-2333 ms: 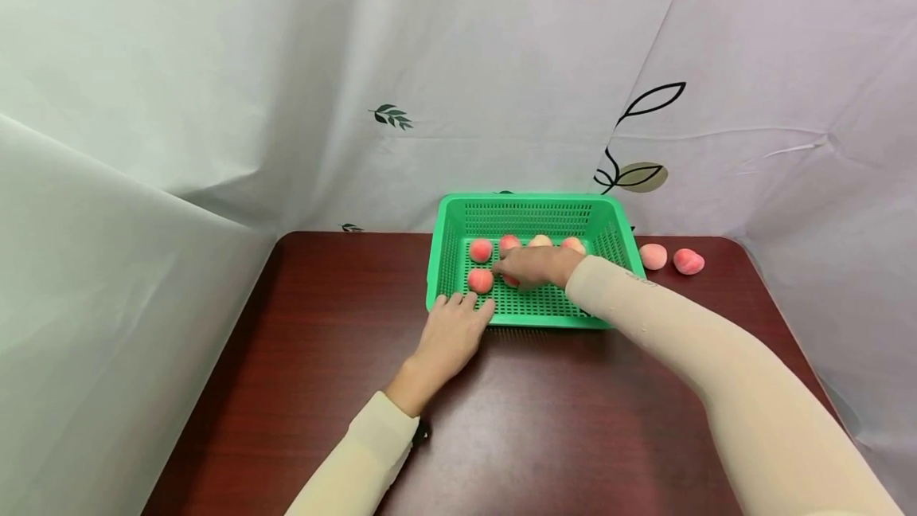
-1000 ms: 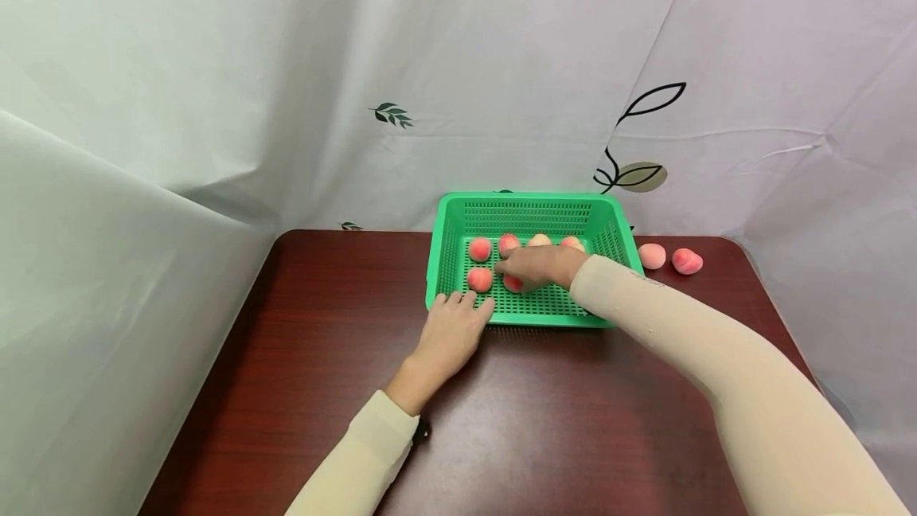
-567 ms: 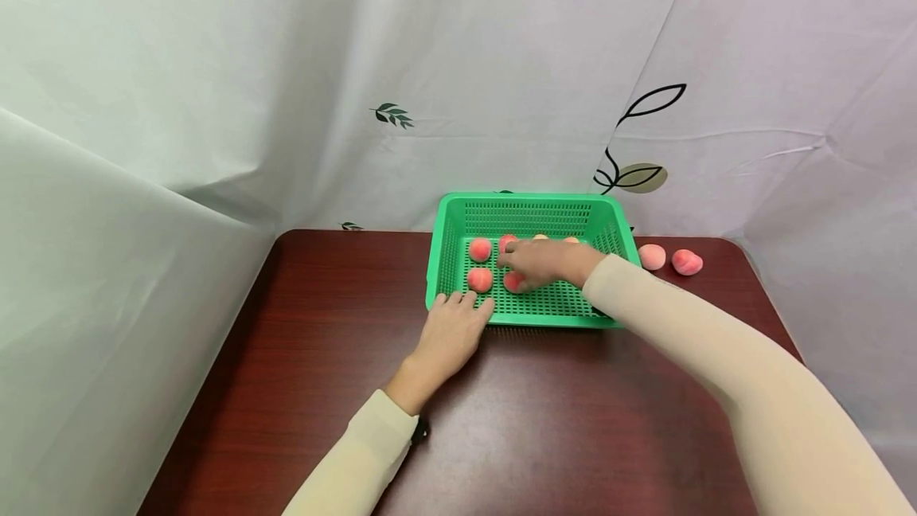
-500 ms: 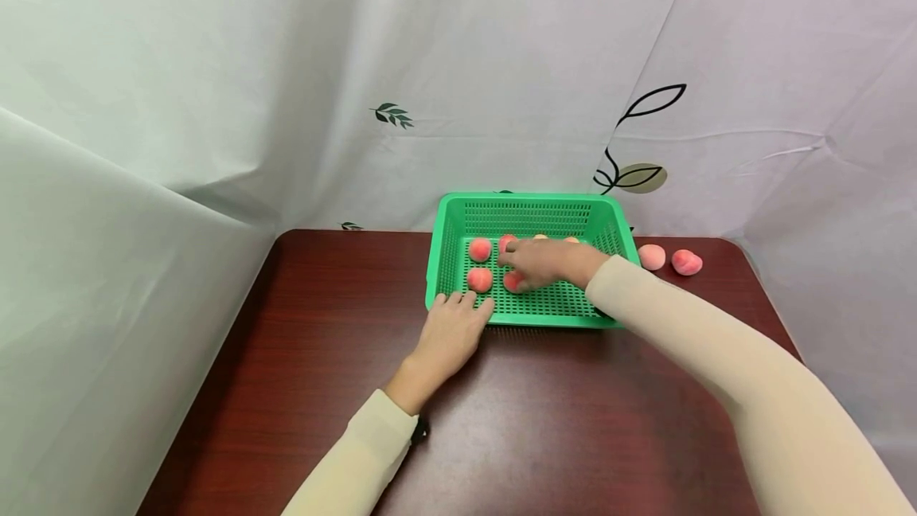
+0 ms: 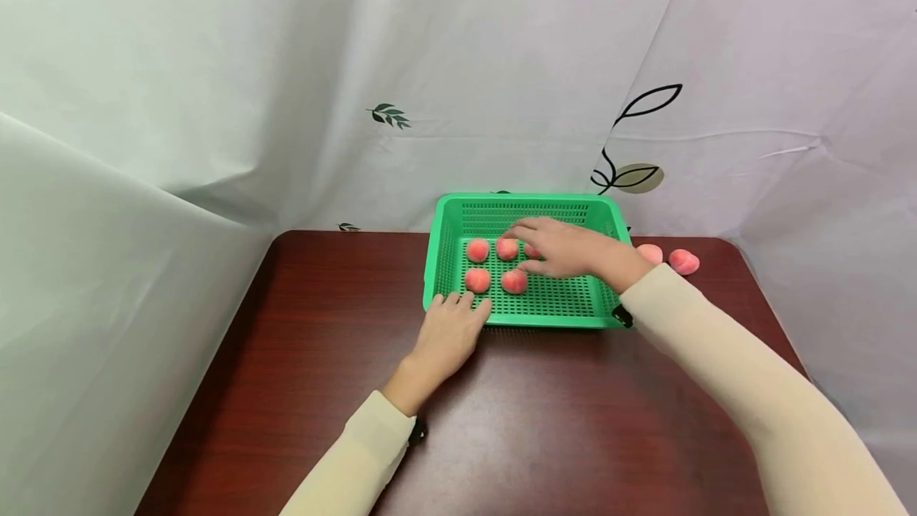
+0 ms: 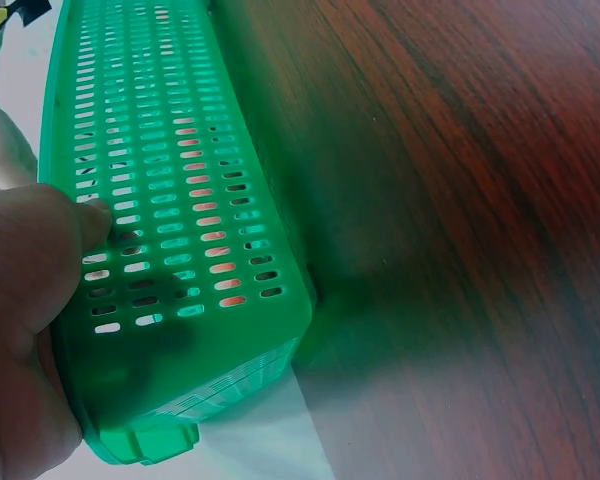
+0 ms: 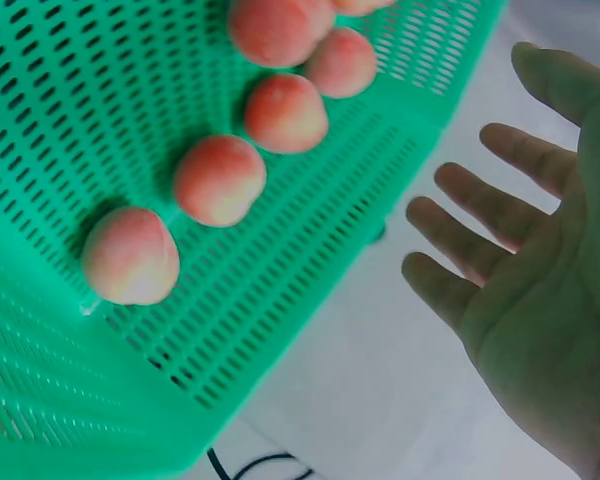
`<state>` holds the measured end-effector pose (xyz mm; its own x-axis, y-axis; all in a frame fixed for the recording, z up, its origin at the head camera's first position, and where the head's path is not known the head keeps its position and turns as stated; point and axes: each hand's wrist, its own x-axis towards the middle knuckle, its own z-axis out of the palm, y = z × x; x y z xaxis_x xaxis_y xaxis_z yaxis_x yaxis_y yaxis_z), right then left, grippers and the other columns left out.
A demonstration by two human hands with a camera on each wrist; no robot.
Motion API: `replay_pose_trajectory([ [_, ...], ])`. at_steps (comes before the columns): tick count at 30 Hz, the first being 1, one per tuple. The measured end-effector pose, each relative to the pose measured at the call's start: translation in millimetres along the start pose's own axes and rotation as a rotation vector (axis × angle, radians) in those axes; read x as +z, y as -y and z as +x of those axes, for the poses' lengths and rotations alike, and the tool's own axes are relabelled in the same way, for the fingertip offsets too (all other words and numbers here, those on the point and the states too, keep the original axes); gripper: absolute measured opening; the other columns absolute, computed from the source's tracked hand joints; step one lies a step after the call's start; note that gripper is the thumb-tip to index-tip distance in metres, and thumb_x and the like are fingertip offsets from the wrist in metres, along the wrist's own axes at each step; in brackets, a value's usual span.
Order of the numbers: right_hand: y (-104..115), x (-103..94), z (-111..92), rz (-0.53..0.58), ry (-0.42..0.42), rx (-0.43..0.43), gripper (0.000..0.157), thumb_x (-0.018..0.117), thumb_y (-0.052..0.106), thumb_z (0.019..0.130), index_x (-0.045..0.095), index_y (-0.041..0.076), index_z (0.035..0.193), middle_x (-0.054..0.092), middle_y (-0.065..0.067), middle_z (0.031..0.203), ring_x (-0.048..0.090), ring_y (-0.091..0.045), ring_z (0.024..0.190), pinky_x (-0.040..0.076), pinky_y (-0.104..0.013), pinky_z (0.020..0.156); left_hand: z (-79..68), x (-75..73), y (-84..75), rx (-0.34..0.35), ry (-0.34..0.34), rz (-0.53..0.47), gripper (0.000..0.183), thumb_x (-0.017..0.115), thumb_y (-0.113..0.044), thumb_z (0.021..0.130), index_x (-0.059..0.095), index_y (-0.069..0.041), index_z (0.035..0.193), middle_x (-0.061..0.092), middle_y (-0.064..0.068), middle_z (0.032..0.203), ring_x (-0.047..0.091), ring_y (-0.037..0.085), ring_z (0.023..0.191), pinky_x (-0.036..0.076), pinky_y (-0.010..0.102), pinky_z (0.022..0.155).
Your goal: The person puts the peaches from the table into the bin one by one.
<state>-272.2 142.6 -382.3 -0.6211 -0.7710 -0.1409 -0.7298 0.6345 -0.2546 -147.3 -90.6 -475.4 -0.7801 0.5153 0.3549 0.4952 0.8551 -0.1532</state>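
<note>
A green perforated plastic basket (image 5: 501,320) stands at the back of the table with several peaches in it. My left hand (image 5: 447,337) holds its front rim near the left corner; in the left wrist view the thumb (image 6: 30,250) lies against the outer wall. My right hand (image 5: 562,249) hovers over the basket with fingers spread and nothing in them, also visible as an open palm (image 7: 550,320) in the right wrist view. Just below its thumb lies a front peach (image 5: 514,281), with another peach (image 5: 477,280) to the left. Behind these, the hand partly hides the back row (image 5: 478,250).
Two more peaches sit on the table right of the basket, one pale (image 5: 649,253) and one redder (image 5: 684,262). A dark red wooden table (image 5: 322,325) carries everything. White printed cloth (image 5: 501,62) hangs close behind the basket and on both sides.
My right hand has let go of the front peach, lifted and drawn back to the right, its fingers spreading. That peach now lies uncovered. My left hand stays on the rim.
</note>
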Motion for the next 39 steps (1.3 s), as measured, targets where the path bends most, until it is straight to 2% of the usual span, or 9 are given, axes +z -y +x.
replay_pose_trajectory([
  [5,-2.3,-7.9,-16.2,-0.003,-0.095,-0.015,0.063,0.064,0.036,0.102,0.044,0.008,0.154,0.038,-0.019,0.163,0.035,-0.04,0.151,0.033,-0.059,0.12,-0.9,2.0,0.2,0.002,-0.029,0.001,0.012,0.065,-0.009,0.094,0.059,-0.018,0.091,0.059,0.002,0.08,0.057,0.023,0.068,0.016,0.029,0.06],
  [11,-4.1,-6.2,-39.1,-0.067,-0.209,-0.029,0.07,0.067,0.035,0.1,0.04,0.005,0.157,0.037,-0.021,0.163,0.035,-0.042,0.151,0.027,-0.063,0.121,-0.8,1.4,0.5,0.005,-0.026,-0.002,0.012,0.065,-0.008,0.094,0.058,-0.017,0.091,0.058,0.002,0.079,0.056,0.023,0.067,0.018,0.029,0.059],
  [15,-8.3,-0.2,-52.4,-0.129,-0.243,0.023,0.073,0.065,0.04,0.1,0.037,0.009,0.159,0.032,-0.018,0.167,0.029,-0.041,0.155,0.021,-0.065,0.123,-0.7,0.3,1.4,0.001,-0.006,0.001,0.012,0.064,-0.008,0.095,0.058,-0.017,0.092,0.058,0.002,0.08,0.056,0.023,0.068,0.022,0.03,0.058],
  [20,-18.0,8.8,-67.5,-0.197,-0.26,0.092,0.075,0.065,0.042,0.1,0.035,0.011,0.161,0.027,-0.017,0.169,0.022,-0.043,0.156,0.02,-0.068,0.121,-0.2,1.0,1.4,0.006,-0.009,-0.001,0.011,0.063,-0.008,0.095,0.058,-0.017,0.092,0.058,0.002,0.081,0.055,0.022,0.067,0.022,0.03,0.058],
  [27,-39.3,18.7,-90.4,-0.19,-0.314,0.194,0.08,0.069,0.04,0.097,0.032,0.011,0.161,0.026,-0.018,0.169,0.023,-0.043,0.156,0.02,-0.071,0.12,-0.9,2.9,0.4,0.013,-0.019,-0.007,0.012,0.063,-0.006,0.094,0.057,-0.017,0.091,0.057,0.002,0.079,0.054,0.023,0.066,0.021,0.03,0.058],
  [34,-68.0,19.6,-113.0,-0.163,-0.454,0.217,0.079,0.071,0.032,0.096,0.033,0.004,0.16,0.031,-0.024,0.165,0.032,-0.046,0.15,0.026,-0.072,0.115,-1.2,2.6,0.5,0.013,-0.007,-0.006,0.012,0.063,-0.006,0.095,0.057,-0.017,0.091,0.057,0.002,0.079,0.055,0.022,0.066,0.019,0.03,0.058],
  [39,-88.8,23.4,-124.3,-0.135,-0.521,0.228,0.075,0.069,0.025,0.096,0.034,0.001,0.158,0.034,-0.028,0.162,0.034,-0.046,0.149,0.029,-0.07,0.114,-1.0,1.8,0.9,0.011,-0.006,-0.006,0.012,0.064,-0.006,0.094,0.058,-0.016,0.092,0.059,0.003,0.08,0.056,0.023,0.068,0.021,0.03,0.058],
])
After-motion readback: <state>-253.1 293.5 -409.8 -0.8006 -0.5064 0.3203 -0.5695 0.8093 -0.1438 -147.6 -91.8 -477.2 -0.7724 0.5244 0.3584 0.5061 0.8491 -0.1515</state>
